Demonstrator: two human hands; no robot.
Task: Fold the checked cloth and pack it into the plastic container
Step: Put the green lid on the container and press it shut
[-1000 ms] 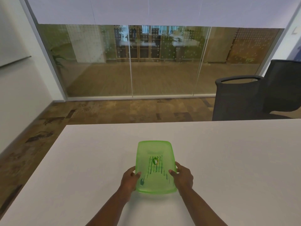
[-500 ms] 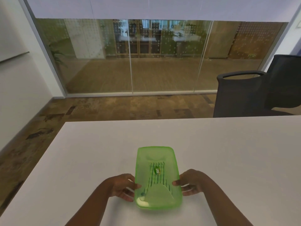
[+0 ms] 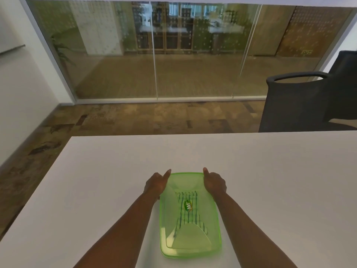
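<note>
A translucent green plastic container [image 3: 209, 225] with its lid on lies lengthwise on the white table [image 3: 96, 180], near the front edge. Through the lid I see the checked cloth [image 3: 185, 215], white with dark stripes, folded inside under a small oval label. My left hand [image 3: 157, 183] rests against the container's far left corner, thumb pointing forward. My right hand [image 3: 213, 182] presses on the far right corner, thumb up. Both hands touch the lid's far end; fingers are partly hidden behind the rim.
A black mesh chair [image 3: 309, 101] stands beyond the table's far right edge. A glass wall [image 3: 154, 55] runs across the room behind a strip of brown floor [image 3: 135, 120]. The table's left edge slants down to the bottom left.
My hands have slid from the container's near sides to its far corners. The container now sits closer to me and lower in the view.
</note>
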